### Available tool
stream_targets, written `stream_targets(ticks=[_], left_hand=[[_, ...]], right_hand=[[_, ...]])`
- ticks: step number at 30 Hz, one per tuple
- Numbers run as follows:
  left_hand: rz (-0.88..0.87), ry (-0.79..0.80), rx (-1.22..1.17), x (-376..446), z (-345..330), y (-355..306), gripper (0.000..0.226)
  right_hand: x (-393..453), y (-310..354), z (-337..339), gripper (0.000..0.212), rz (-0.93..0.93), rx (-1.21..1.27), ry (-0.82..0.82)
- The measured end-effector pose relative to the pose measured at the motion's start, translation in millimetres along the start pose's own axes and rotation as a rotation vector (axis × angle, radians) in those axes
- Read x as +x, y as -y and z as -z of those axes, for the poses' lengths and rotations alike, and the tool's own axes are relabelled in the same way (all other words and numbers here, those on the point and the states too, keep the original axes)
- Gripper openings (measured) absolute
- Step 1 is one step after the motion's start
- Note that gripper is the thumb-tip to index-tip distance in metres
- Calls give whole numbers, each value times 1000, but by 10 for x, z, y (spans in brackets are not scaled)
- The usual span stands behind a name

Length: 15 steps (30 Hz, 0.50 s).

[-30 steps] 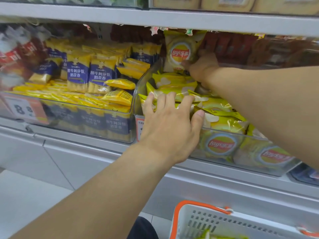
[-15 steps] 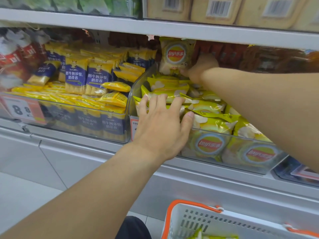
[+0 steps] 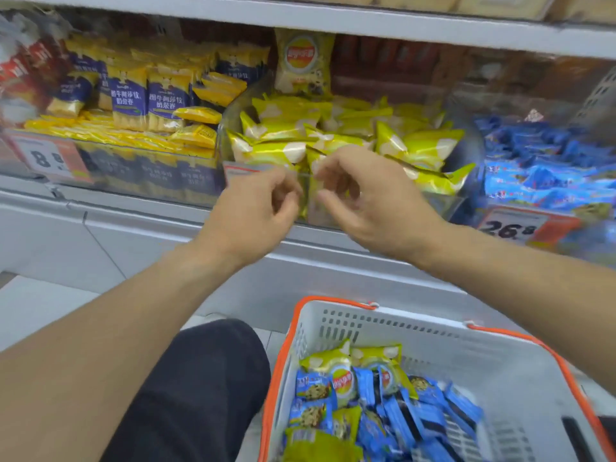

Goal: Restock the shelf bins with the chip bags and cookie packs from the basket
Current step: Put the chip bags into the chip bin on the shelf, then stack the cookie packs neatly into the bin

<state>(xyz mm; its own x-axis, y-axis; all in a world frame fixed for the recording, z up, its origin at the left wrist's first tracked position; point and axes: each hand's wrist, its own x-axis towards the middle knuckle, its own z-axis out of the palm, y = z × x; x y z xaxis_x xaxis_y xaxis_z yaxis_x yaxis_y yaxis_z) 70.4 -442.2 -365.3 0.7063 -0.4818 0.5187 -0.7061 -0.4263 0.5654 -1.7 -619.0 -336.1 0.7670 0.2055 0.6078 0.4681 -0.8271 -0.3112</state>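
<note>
A clear shelf bin (image 3: 443, 203) in the middle holds several yellow-green chip bags (image 3: 286, 128); one chip bag (image 3: 305, 66) stands upright at its back. My left hand (image 3: 253, 211) and my right hand (image 3: 370, 201) hover side by side in front of the bin's front wall, fingers loosely curled, holding nothing. Below, a white basket (image 3: 466, 355) with orange rim holds yellow-green chip bags (image 3: 340, 371) and several blue cookie packs (image 3: 400, 418). A bin of blue cookie packs (image 3: 540, 161) is at the right.
The left bin holds yellow and blue wafer packs (image 3: 146, 98), with a price tag (image 3: 46, 158) on its front. Another price tag (image 3: 520, 228) marks the blue bin. A shelf board (image 3: 366, 25) runs just above the bins. My dark-trousered knee (image 3: 206, 378) is beside the basket.
Both hands pulled back out of the chip bin; the right hand let go of the upright bag at the back. The view tilted down, showing more of the basket.
</note>
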Motion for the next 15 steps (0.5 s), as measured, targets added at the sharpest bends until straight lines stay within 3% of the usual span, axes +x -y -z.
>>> stream_targets(ticks=[3, 6, 11, 15], left_hand=[[52, 372, 84, -363, -246, -30, 10], [85, 700, 178, -782, -576, -63, 13], [323, 1062, 247, -1545, -1238, 96, 36], [503, 1282, 225, -1973, -1511, 118, 38]], right_hand=[[-624, 26, -176, 10, -80, 49, 133], [-1256, -86, -455, 17, -284, 105, 289], [-2131, -268, -1034, 20, -706, 171, 489], [-2491, -239, -1440, 24, -984, 264, 537]])
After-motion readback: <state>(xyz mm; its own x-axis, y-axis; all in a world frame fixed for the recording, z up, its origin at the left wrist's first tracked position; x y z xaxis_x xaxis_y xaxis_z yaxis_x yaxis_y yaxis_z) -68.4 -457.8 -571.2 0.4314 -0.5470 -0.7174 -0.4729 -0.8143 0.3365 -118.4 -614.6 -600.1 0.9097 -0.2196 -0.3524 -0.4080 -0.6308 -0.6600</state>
